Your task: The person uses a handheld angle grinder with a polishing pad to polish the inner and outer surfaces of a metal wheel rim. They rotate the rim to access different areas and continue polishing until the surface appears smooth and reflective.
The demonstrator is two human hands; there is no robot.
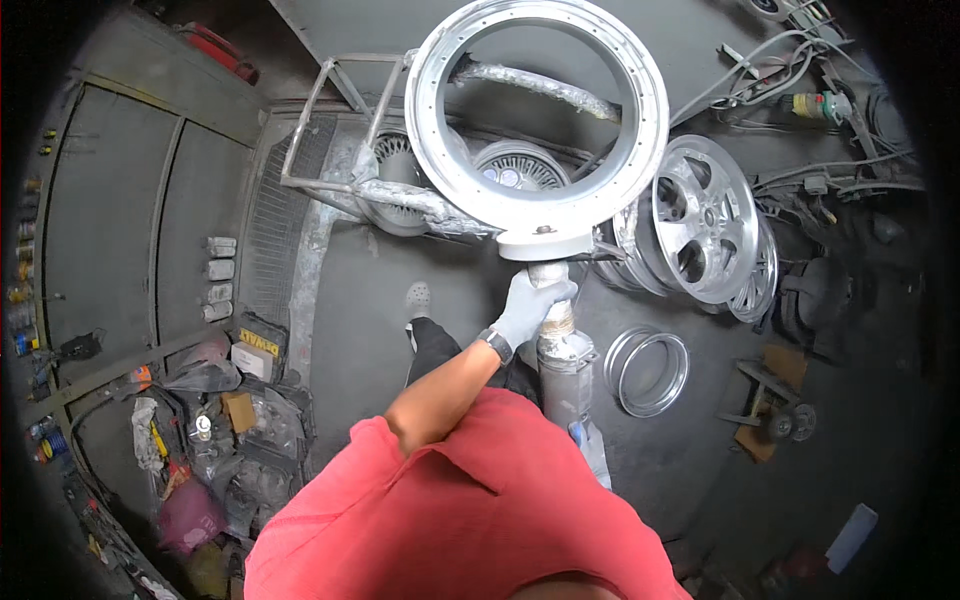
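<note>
My left hand [530, 303], in a grey glove with a watch at the wrist, is closed around the taped neck of a dusty power polisher [566, 385]. Partly hidden by my red shirt, my gloved right hand [593, 455] is on the tool's rear body. At the front end, a round white polishing pad [545, 245] is against or very near the lower edge of a shiny wheel rim ring [433, 110]; which one I cannot tell. The ring leans upright on a metal frame [425, 203] with wrapped, crusted bars.
Several alloy wheels [705, 220] lean at the right, and meshed wheels [520, 165] stand behind the frame. A loose rim [648, 372] lies on the floor. Cans [219, 270] and a cluttered heap of bags [205, 370] are on the left. Hoses [800, 60] run along the far right.
</note>
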